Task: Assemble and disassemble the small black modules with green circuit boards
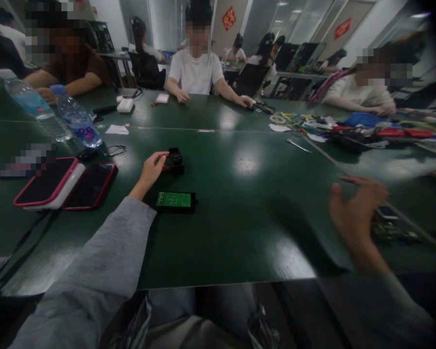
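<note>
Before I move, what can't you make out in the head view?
All in the head view:
Right hand: grip blurred; whether it holds anything is unclear.
Left hand: contact with the black object too dark to judge.
Green circuit board: markings too small.
Electronic parts: blurred, partly hidden by the right hand.

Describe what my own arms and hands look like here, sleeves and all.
Your left sleeve is long, loose and plain light grey, ending short of the wrist. Your right sleeve looks a darker grey in shadow. Your left hand and right hand wear no gloves; the right is too blurred for finer detail.
</note>
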`<state>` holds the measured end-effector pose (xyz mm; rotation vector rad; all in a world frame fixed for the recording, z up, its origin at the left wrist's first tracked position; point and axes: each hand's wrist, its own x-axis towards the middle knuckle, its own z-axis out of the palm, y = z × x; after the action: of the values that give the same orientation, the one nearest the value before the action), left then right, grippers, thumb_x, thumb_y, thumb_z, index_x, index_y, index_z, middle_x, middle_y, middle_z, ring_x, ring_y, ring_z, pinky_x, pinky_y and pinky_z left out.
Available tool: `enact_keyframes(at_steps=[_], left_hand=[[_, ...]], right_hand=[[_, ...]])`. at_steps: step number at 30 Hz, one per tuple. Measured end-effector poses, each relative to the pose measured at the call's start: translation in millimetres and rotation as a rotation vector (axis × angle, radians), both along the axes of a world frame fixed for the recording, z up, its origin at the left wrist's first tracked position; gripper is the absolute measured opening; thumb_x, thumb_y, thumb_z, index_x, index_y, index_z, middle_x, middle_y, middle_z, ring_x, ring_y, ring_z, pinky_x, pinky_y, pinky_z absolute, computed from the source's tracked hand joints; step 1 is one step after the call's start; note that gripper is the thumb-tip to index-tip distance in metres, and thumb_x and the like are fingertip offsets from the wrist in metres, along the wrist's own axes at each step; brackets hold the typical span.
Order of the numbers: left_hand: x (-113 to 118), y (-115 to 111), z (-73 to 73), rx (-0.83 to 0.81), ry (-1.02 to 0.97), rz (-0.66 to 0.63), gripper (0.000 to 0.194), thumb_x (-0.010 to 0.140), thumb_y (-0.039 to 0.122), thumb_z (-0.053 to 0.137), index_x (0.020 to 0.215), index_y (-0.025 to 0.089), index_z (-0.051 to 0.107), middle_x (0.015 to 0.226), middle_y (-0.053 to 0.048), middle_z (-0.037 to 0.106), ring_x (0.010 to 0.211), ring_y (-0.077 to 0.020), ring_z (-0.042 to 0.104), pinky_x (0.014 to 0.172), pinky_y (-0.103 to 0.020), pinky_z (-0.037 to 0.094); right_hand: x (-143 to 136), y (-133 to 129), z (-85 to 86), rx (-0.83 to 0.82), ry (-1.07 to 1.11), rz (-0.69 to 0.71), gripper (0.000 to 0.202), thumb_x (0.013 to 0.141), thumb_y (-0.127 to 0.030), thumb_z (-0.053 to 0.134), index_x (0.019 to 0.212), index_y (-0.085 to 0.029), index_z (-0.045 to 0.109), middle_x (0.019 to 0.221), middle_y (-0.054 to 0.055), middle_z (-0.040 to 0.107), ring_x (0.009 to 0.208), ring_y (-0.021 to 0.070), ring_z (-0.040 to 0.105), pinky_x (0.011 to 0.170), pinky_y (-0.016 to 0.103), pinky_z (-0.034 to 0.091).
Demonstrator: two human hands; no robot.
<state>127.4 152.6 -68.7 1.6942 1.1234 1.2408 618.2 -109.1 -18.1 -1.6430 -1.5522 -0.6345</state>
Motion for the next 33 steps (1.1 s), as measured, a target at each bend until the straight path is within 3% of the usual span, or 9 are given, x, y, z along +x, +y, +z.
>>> enact_keyframes(at_steps=[3, 8, 12, 14, 17, 22, 26, 30, 33], left_hand=[[3.2, -2.1, 2.2, -0.086, -0.04, -0.094, 0.028, 0.095, 0.036, 0.054, 0.112, 0.019, 0.069, 0.107, -0.011, 0.075, 0.076, -0.0171, 0.073, 0.074, -0.034, 0.06], [6.2, -5.5, 5.1, -0.136, -0.058, -0.193, 0.038, 0.095, 0.05, 0.054, 0.102, 0.018, 0.073, 0.092, -0.011, 0.078, 0.08, -0.0201, 0.075, 0.08, -0.037, 0.06], [7.1, -8.1, 9.0, -0.154, -0.08, -0.201, 0.043, 0.092, 0.055, 0.057, 0.099, 0.016, 0.073, 0.094, -0.012, 0.078, 0.082, -0.0218, 0.075, 0.083, -0.04, 0.061], [7.6, -8.1, 10.2, -0.164, -0.081, -0.198, 0.043, 0.093, 0.055, 0.056, 0.099, 0.015, 0.073, 0.094, -0.012, 0.078, 0.08, -0.0215, 0.075, 0.083, -0.04, 0.061], [8.1, -7.0, 10.3, -0.161, -0.071, -0.194, 0.041, 0.094, 0.053, 0.055, 0.099, 0.016, 0.073, 0.094, -0.012, 0.079, 0.077, -0.0203, 0.074, 0.082, -0.039, 0.061], [7.6, -6.9, 9.9, -0.146, -0.058, -0.186, 0.041, 0.094, 0.053, 0.055, 0.099, 0.017, 0.073, 0.095, -0.012, 0.078, 0.076, -0.0201, 0.074, 0.08, -0.039, 0.061], [6.2, -7.4, 9.4, -0.147, -0.071, -0.193, 0.039, 0.094, 0.051, 0.056, 0.099, 0.017, 0.073, 0.095, -0.012, 0.078, 0.076, -0.0199, 0.074, 0.08, -0.039, 0.061], [5.6, -6.5, 7.0, -0.139, -0.084, -0.205, 0.039, 0.095, 0.051, 0.055, 0.1, 0.016, 0.073, 0.096, -0.012, 0.078, 0.075, -0.0186, 0.073, 0.079, -0.037, 0.06], [6.3, -6.1, 6.0, -0.133, -0.066, -0.21, 0.04, 0.096, 0.05, 0.054, 0.101, 0.015, 0.073, 0.097, -0.012, 0.077, 0.075, -0.0172, 0.072, 0.079, -0.035, 0.059]], right_hand=[[-76.3, 62.8, 0.2, 0.014, 0.036, 0.053, 0.04, 0.1, -0.049, 0.043, 0.124, -0.023, 0.061, 0.122, 0.018, 0.062, 0.121, 0.0329, 0.053, 0.104, 0.056, 0.041], [-207.6, 132.4, -15.2, -0.268, -0.03, 0.412, 0.04, 0.104, -0.038, 0.039, 0.139, -0.025, 0.049, 0.149, 0.01, 0.048, 0.139, 0.0272, 0.042, 0.111, 0.051, 0.037], [-255.7, 155.9, -22.0, -0.405, -0.207, 0.66, 0.034, 0.106, -0.036, 0.038, 0.135, -0.028, 0.054, 0.154, 0.004, 0.045, 0.145, 0.0245, 0.034, 0.115, 0.047, 0.032], [-258.7, 160.0, -21.8, -0.402, -0.189, 0.666, 0.032, 0.106, -0.039, 0.039, 0.12, -0.024, 0.063, 0.142, 0.007, 0.056, 0.133, 0.0252, 0.048, 0.11, 0.045, 0.038], [-250.8, 159.7, -20.2, -0.332, -0.06, 0.527, 0.038, 0.105, -0.044, 0.037, 0.1, -0.02, 0.066, 0.112, 0.01, 0.067, 0.11, 0.0249, 0.059, 0.098, 0.043, 0.045], [-243.5, 160.2, -23.9, -0.314, 0.033, 0.487, 0.05, 0.096, -0.051, 0.057, 0.136, -0.021, 0.053, 0.135, 0.014, 0.054, 0.125, 0.0313, 0.051, 0.099, 0.048, 0.048], [-246.3, 154.1, -24.5, -0.48, -0.005, 0.553, 0.045, 0.097, -0.036, 0.056, 0.139, -0.02, 0.052, 0.122, 0.012, 0.062, 0.112, 0.0277, 0.058, 0.096, 0.047, 0.052], [-223.8, 113.4, -17.4, -0.571, -0.023, 0.625, 0.053, 0.097, -0.033, 0.056, 0.147, -0.023, 0.044, 0.124, 0.01, 0.061, 0.111, 0.0252, 0.06, 0.094, 0.044, 0.055], [-162.3, 59.7, -11.4, -0.665, -0.092, 0.589, 0.058, 0.098, -0.04, 0.054, 0.152, -0.029, 0.038, 0.128, 0.009, 0.061, 0.108, 0.0246, 0.063, 0.091, 0.042, 0.056]])
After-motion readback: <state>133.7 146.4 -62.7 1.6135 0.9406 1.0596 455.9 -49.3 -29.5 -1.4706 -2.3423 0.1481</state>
